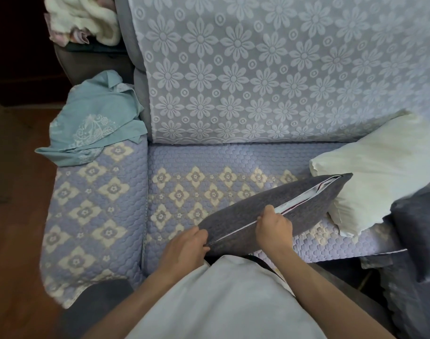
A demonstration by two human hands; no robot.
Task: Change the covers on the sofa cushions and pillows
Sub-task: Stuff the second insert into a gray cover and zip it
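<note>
Working the zipper along a grey cushion [265, 214], lower centre of the frame.

Pinching the near corner of the cover with the left hand [184, 245], fingers curled round the fabric; nipping the zipper edge mid-seam with the right hand [274, 225], far half of the seam gaping over a white inner. Resting on the quilted seat cover [189, 165], just beside a bare white pillow [380, 172] at right. Probably handling light, soft and floppy, the weave looking grippy rather than slick; best taken at the corner and along the zipper tape, tensioning the seam. Lying discarded at upper left: a teal cover [94, 118] on the armrest.
</note>
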